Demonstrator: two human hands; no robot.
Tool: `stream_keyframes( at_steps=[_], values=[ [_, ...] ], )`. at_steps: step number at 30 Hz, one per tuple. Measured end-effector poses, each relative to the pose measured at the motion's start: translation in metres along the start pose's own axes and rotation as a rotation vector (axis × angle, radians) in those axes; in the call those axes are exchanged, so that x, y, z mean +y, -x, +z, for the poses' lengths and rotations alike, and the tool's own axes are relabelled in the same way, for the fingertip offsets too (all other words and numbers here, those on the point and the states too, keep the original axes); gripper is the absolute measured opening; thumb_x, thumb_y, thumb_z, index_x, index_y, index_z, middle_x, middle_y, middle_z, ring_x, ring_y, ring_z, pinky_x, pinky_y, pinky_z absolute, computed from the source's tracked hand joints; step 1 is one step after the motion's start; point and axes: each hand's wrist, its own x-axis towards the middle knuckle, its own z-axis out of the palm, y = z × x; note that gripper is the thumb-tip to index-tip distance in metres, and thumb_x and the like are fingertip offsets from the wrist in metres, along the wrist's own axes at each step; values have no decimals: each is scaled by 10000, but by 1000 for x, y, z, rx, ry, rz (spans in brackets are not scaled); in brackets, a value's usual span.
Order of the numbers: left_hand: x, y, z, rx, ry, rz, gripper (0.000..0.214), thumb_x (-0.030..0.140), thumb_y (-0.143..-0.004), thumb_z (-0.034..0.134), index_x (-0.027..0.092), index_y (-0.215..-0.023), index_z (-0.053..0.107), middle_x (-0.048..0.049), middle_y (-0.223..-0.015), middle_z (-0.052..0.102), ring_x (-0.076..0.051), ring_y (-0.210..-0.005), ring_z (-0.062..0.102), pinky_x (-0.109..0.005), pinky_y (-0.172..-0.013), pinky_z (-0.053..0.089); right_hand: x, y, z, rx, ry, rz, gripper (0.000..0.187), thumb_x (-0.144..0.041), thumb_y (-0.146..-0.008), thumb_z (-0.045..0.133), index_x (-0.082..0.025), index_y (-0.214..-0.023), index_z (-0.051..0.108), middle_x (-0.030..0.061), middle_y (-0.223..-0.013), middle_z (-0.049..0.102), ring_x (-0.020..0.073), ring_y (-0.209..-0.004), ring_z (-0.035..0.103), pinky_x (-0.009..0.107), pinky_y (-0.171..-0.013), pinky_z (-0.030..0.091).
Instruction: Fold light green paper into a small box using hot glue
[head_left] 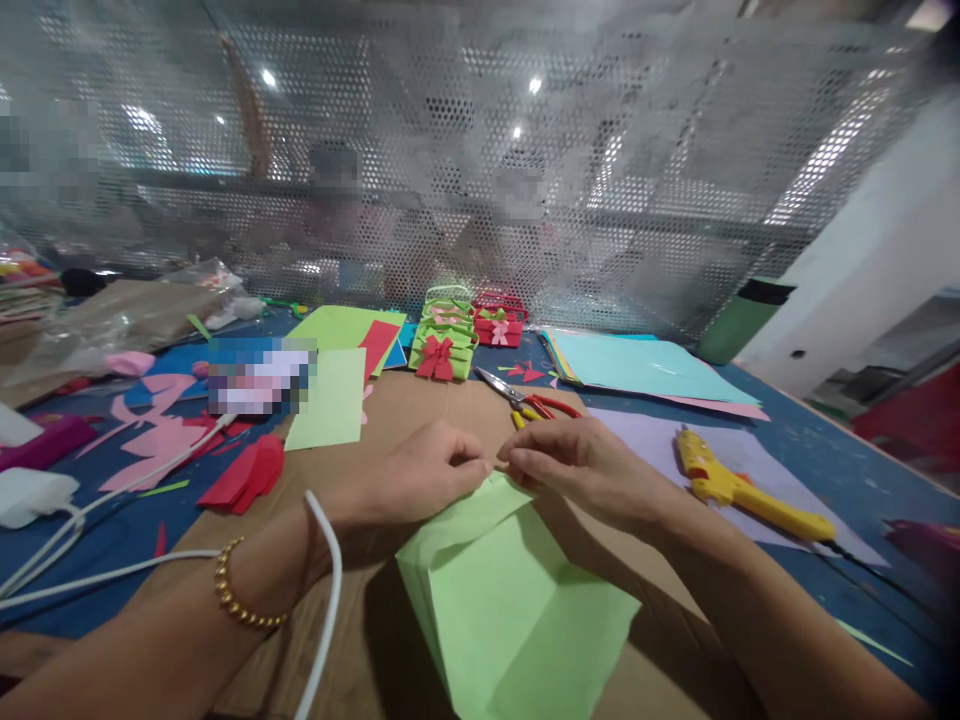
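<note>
A light green folded paper piece, creased into a bag-like shape, stands over a brown cardboard sheet. My left hand pinches its far edge, thumb and fingers pressed together. Close beside it, my right hand also has its fingertips closed on that edge, near the corner. Scissors with red and yellow handles lie just beyond my hands. To the right, a yellow glue gun rests on a lilac paper sheet.
Small green paper bags with bows and a red one stand at the back. Stacked coloured paper lies back right. Pink cutouts, red pieces and a white cable occupy the left. A perforated metal screen rises behind.
</note>
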Motion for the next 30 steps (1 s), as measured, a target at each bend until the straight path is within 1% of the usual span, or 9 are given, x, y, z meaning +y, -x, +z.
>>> stream_keyframes(
  at_steps=[3, 4, 6, 10, 14, 20, 25, 28, 30],
  values=[
    [3, -1, 0, 1, -115, 53, 301, 330, -857, 492, 189, -602, 417, 53, -620, 309, -106, -582, 297, -278, -523, 183, 1, -1, 3, -46, 82, 13, 387, -470, -920, 507, -172, -679, 563, -40, -604, 435, 92, -566, 382, 229, -510, 308],
    [4, -1, 0, 2, -149, 71, 304, 327, -864, 478, 190, -600, 414, 53, -618, 301, -108, -585, 298, -280, -526, 185, 2, -1, 4, -52, 81, 18, 404, -483, -925, 500, -176, -664, 529, -50, -597, 389, 88, -560, 346, 230, -500, 277],
    [4, -1, 1, 7, -195, 94, 309, 320, -868, 462, 193, -594, 398, 52, -613, 284, -111, -589, 295, -285, -532, 185, 2, -1, 6, -65, 60, 18, 430, -505, -929, 485, -182, -647, 474, -58, -594, 350, 84, -554, 314, 232, -490, 246],
    [3, -1, 2, 19, -220, 103, 308, 305, -851, 453, 201, -583, 343, 52, -607, 270, -113, -589, 292, -284, -538, 187, 1, -1, 7, -78, 79, 18, 425, -505, -921, 498, -183, -645, 468, -55, -594, 385, 86, -558, 340, 229, -488, 252],
    [2, -2, 2, 13, -225, 109, 277, 288, -834, 455, 197, -583, 381, 49, -605, 286, -116, -594, 299, -283, -545, 190, 0, -1, 7, -63, 110, 13, 355, -434, -910, 527, -174, -670, 548, -40, -609, 456, 95, -580, 403, 233, -507, 287],
    [6, 0, 1, -20, -225, 108, 256, 262, -830, 441, 199, -593, 366, 48, -623, 269, -113, -597, 285, -283, -540, 185, 0, 0, 7, -60, 100, 35, 289, -377, -893, 536, -171, -695, 581, -38, -609, 471, 95, -574, 406, 230, -503, 290],
    [9, 2, 0, -53, -220, 122, 272, 255, -845, 435, 200, -592, 352, 53, -618, 253, -108, -582, 262, -287, -535, 177, -1, 2, 8, -16, 207, 23, 230, -340, -879, 558, -178, -727, 618, -17, -672, 554, 115, -646, 475, 236, -564, 340],
    [8, 3, 0, -31, -208, 135, 295, 276, -863, 440, 202, -598, 335, 53, -619, 246, -107, -578, 265, -284, -527, 176, -1, 2, 4, -47, 203, -6, 281, -381, -908, 539, -181, -720, 598, -21, -656, 550, 115, -630, 483, 237, -566, 352],
    [6, 3, -1, -8, -236, 148, 314, 287, -873, 446, 198, -589, 346, 50, -610, 268, -110, -585, 288, -284, -531, 180, -1, 2, 1, -51, 124, -11, 352, -415, -936, 498, -181, -685, 574, -12, -643, 562, 117, -617, 506, 238, -571, 383]
  ],
)
